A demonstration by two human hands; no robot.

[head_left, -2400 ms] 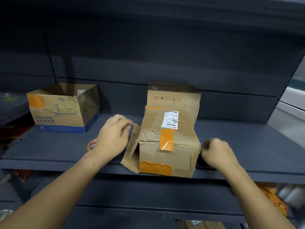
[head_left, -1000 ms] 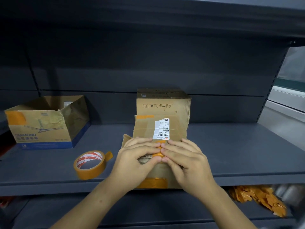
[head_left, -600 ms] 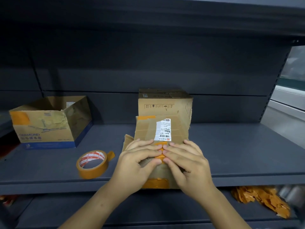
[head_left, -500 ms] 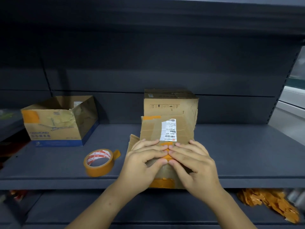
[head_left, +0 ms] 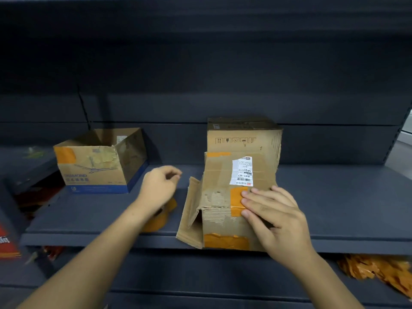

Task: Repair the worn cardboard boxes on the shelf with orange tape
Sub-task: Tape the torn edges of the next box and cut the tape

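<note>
Right hand (head_left: 275,216) is pressing flat fingers (head_left: 252,198) on the orange tape strip (head_left: 236,200) of the worn box (head_left: 225,210) at the shelf (head_left: 334,197) front edge. Left hand (head_left: 159,189) is hovering loosely curled over the tape roll (head_left: 159,220). Open box (head_left: 100,161) is sitting left; taller box (head_left: 243,137) is standing behind.

Loose orange scraps (head_left: 379,272) heaped on lower shelf at right; red printed item (head_left: 6,241) at far left edge

Dark shelf (head_left: 334,197) with torn box (head_left: 223,219), open box (head_left: 93,170), tape roll (head_left: 160,219).
</note>
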